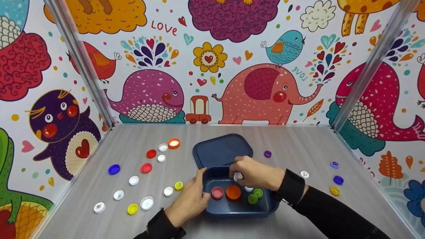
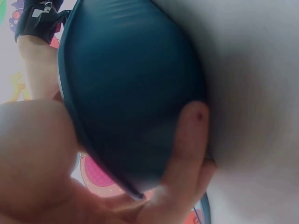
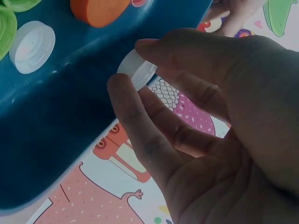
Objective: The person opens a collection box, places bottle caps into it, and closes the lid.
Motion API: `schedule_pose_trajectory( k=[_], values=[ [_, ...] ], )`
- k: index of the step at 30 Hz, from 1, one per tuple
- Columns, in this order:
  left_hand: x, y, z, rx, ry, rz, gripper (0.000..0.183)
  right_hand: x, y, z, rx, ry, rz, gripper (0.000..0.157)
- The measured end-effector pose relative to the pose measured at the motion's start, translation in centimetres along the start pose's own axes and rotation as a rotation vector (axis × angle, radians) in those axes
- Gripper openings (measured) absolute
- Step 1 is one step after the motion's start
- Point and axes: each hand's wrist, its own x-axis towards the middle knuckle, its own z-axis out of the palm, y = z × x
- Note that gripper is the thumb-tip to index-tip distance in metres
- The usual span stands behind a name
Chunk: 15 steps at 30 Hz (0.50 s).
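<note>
A dark blue plastic box (image 1: 241, 209) holds a pink bottle cap (image 1: 217, 193), an orange cap (image 1: 233, 193), two green caps (image 1: 253, 199) and a white cap (image 3: 32, 46). My right hand (image 1: 254, 172) is over the box's far part, pinching another white bottle cap (image 3: 137, 70) between thumb and fingertips. At the box's left side, my left hand (image 1: 191, 199) holds the wall. Its fingers (image 2: 189, 135) lie along the outer wall (image 2: 131, 93) in the left wrist view. Behind the box lies its dark blue lid (image 1: 222, 150), flat on the table.
Several loose caps lie left of the box, among them a blue cap (image 1: 114, 169), a red cap (image 1: 146, 168) and a yellow cap (image 1: 132, 209). On the right are a purple cap (image 1: 267, 154) and another blue cap (image 1: 338, 180). Printed panels (image 1: 206, 83) enclose the grey table (image 1: 179, 222).
</note>
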Motion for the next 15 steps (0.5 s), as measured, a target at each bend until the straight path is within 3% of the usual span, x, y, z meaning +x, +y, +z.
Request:
schedule_pose_trajectory(
  k=[15],
  values=[
    [0.23, -0.09, -0.09, -0.015, -0.027, -0.014, 0.084, 0.06, 0.1, 0.43, -0.002, 0.001, -0.019, 0.024]
  ],
)
